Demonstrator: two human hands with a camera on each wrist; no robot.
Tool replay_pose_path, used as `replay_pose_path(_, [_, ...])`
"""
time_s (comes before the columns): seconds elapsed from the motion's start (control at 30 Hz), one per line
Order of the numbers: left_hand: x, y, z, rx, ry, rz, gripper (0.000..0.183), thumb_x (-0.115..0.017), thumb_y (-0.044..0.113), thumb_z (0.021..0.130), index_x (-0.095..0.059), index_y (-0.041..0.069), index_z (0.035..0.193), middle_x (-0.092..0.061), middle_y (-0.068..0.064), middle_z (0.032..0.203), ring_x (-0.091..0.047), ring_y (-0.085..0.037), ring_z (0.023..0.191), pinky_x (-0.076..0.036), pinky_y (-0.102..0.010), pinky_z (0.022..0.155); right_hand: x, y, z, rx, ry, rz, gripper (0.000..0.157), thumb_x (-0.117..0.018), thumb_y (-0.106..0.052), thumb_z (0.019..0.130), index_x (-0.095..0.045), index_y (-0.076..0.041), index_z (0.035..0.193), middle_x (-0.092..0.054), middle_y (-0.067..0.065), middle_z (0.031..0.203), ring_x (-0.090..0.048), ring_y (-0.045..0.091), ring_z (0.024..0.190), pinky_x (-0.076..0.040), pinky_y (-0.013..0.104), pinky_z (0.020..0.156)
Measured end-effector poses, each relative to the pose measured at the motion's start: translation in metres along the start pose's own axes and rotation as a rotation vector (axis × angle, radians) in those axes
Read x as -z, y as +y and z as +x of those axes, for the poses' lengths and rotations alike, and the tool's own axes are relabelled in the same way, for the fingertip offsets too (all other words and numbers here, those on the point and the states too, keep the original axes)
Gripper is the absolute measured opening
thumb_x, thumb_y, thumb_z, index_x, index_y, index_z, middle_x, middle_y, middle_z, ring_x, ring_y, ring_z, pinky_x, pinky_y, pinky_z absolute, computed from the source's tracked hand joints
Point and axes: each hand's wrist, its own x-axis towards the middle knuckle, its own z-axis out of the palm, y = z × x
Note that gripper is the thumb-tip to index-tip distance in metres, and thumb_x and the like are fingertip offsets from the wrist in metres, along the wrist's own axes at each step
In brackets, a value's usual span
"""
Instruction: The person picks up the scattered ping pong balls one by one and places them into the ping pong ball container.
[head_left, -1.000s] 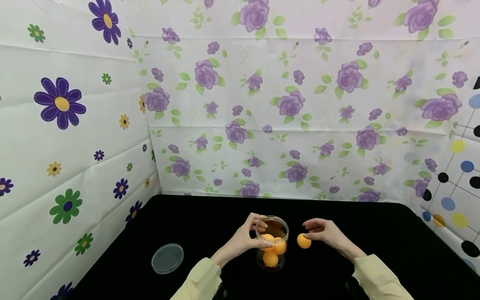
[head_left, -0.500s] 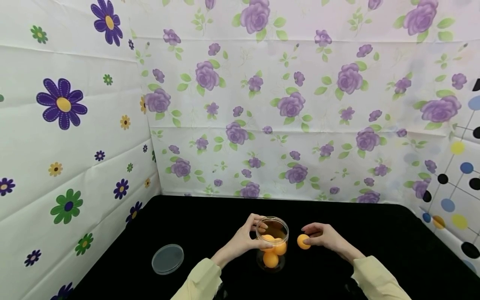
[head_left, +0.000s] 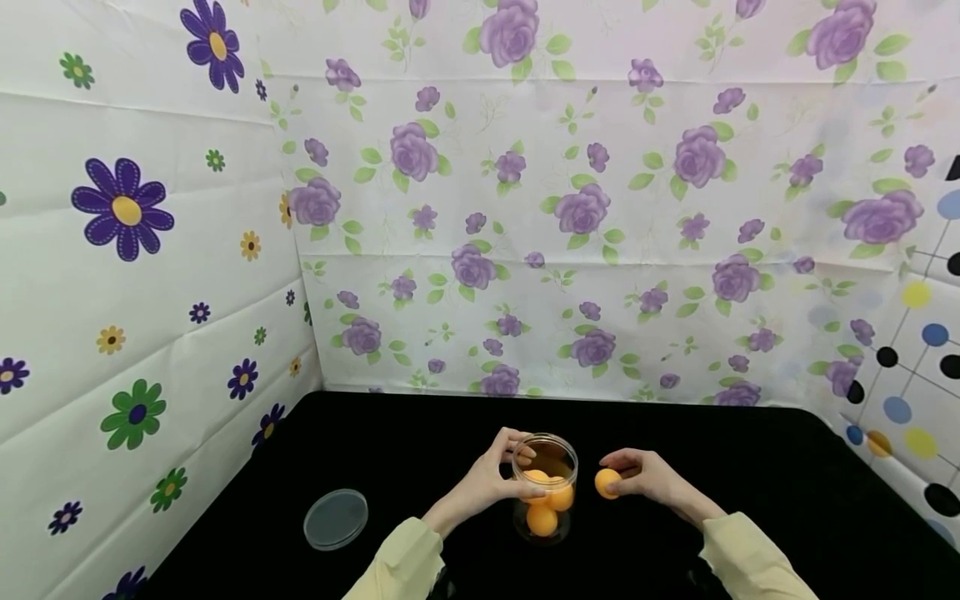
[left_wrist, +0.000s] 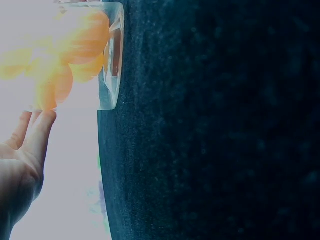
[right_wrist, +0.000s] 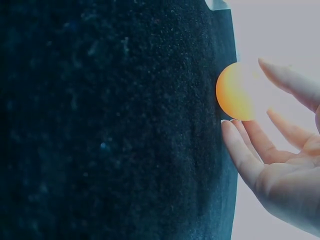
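Observation:
My left hand [head_left: 487,482] grips a clear round jar [head_left: 551,440] near its open top, thumb in front and fingers behind. Several orange ping-pong balls [head_left: 542,520] lie inside the jar; in the left wrist view strong glare washes out part of the jar [left_wrist: 117,55] and balls. To the right of the jar, my right hand [head_left: 656,479] holds one more orange ping-pong ball [head_left: 607,483] low over the black surface between thumb and fingers. In the right wrist view the fingertips surround this ball [right_wrist: 231,92], its far side lost in glare.
A round translucent lid [head_left: 335,519] lies flat to the left of the left forearm. The black-covered table [head_left: 405,417] meets flower-printed cloth walls [head_left: 450,317] at the back and left, and a dotted cloth [head_left: 922,392] at the right.
My right hand has come slightly lower and its fingers have closed in around the ball, which has hardly moved. The left hand, jar and lid stay in place.

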Motion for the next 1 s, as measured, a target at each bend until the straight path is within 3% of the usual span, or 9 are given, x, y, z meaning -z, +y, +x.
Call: replay_pose_path(1.0, [-0.0015, -0.0027, 0.0007, -0.006, 0.016, 0.008, 0.059, -0.071, 0.035, 0.078, -0.038, 0.027, 0.125, -0.048, -0.002, 0.118, -0.045, -0.022, 0.105, -0.039, -0.040, 0.083, -0.0053, 0.0032, 0.0013, 0.003, 0.030, -0.040, 0.045, -0.074, -0.011, 0.075, -0.056, 0.010, 0.112, -0.059, 0.015, 0.102, -0.058, 0.025, 0.083, -0.048, 0.036, 0.070])
